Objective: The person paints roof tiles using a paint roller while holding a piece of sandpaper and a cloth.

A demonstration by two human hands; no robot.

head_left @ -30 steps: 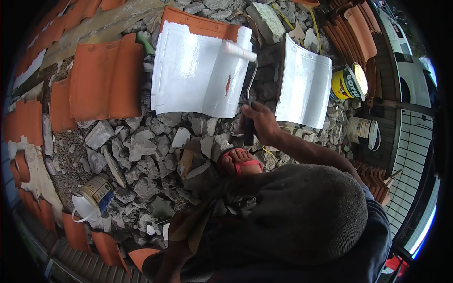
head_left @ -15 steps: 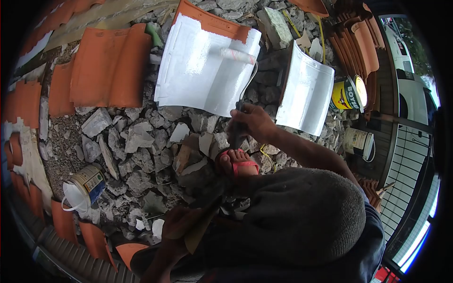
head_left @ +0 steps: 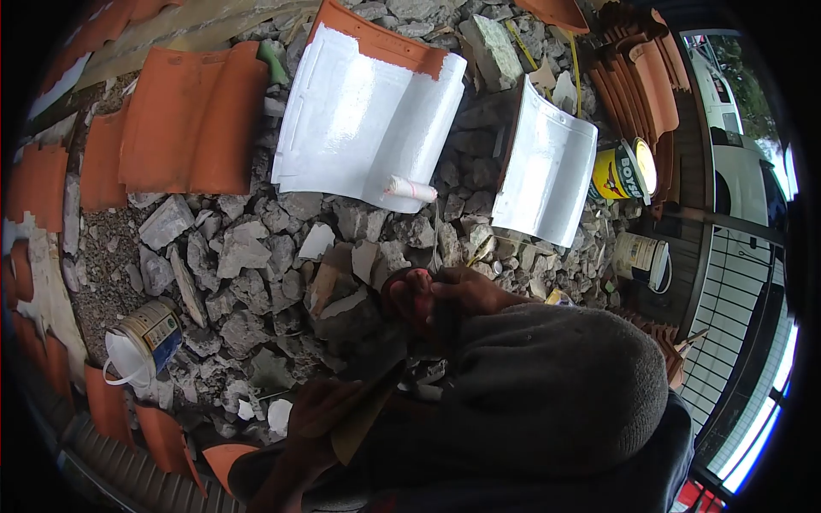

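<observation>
My right hand [head_left: 475, 291] is closed round the handle of a paint roller, close to my foot in a red sandal. The white roller [head_left: 410, 188] rests on the lower edge of a curved roof tile [head_left: 351, 120], which is coated in wet, shiny white except for an orange strip along its top. Low in the view, my left hand [head_left: 321, 410] is closed on a flat, thin piece [head_left: 369, 415] with a tan face; its kind is unclear in the shadow. A second white-coated tile [head_left: 547, 162] lies to the right.
Broken concrete rubble [head_left: 248, 248] covers the ground. Bare orange tiles [head_left: 192, 120] lie at left, and more are stacked [head_left: 641, 77] at upper right. A yellow-green paint can [head_left: 620, 171], a pale bucket [head_left: 641, 261] and a tipped bucket [head_left: 145, 342] stand around. A grey head covering [head_left: 564, 385] blocks the lower right.
The roller has come down the tile from its upper right part to the lower edge. My right hand has drawn back toward my body with it. My left hand has barely moved.
</observation>
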